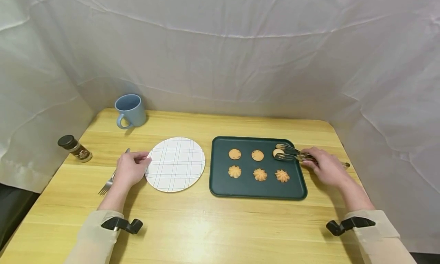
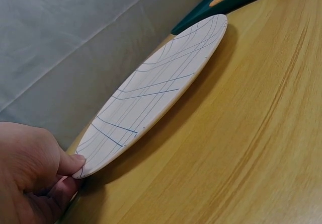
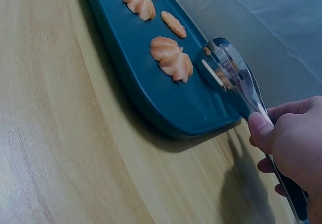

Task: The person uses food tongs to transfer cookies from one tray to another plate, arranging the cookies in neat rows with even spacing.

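My left hand [image 1: 132,167] pinches the left rim of a round white plate [image 1: 176,164] with blue checked lines, thumb on top and fingers beneath. In my right hand [image 1: 324,166] is a pair of metal serving tongs [image 3: 246,90], gripped partway along the arms. The slotted tong heads reach over the right end of a dark green tray [image 1: 247,191], one on either side of a round cookie [image 1: 277,152]. Two more round cookies [image 1: 235,154] lie in the back row. Along the front row sit three star-shaped cookies [image 1: 260,175].
A fork [image 1: 109,183] lies on the wooden table [image 1: 192,225], partly hidden behind my left hand. At the back left stands a blue mug [image 1: 132,111]. A black-capped spice jar [image 1: 75,148] is near the left edge. Pale cloth [image 1: 220,57] walls the table in.
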Available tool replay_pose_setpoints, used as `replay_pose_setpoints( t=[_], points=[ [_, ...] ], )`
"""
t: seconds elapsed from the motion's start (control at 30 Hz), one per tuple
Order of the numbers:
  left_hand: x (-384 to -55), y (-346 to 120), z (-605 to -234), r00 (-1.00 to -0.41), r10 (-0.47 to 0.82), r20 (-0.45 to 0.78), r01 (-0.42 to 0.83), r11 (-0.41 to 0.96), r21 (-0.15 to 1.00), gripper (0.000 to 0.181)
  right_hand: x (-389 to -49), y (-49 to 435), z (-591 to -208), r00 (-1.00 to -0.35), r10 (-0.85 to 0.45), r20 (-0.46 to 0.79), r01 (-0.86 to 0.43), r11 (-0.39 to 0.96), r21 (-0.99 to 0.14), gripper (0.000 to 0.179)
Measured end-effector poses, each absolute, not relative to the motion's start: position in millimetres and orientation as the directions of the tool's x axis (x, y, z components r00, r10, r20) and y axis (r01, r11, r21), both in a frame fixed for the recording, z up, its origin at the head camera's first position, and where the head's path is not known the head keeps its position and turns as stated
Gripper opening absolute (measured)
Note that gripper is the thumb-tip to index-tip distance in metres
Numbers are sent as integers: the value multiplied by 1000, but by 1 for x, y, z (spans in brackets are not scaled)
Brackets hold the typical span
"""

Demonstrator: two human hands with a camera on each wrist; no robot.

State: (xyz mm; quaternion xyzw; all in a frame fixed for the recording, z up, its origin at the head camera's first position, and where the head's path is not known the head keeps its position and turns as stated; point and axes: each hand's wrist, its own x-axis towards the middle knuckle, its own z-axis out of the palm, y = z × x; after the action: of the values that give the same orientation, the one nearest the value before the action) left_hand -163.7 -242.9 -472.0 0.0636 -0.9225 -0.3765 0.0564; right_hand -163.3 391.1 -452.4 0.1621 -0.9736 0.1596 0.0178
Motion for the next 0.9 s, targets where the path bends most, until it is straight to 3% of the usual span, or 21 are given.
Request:
replay_pose_setpoints(
  t=[0.9],
  points=[
    [-163,-244,-473,-987,-154,49,-75,700,711,28,-171,352,-420,-919,-361,162,-394,865,-310,38]
  ],
)
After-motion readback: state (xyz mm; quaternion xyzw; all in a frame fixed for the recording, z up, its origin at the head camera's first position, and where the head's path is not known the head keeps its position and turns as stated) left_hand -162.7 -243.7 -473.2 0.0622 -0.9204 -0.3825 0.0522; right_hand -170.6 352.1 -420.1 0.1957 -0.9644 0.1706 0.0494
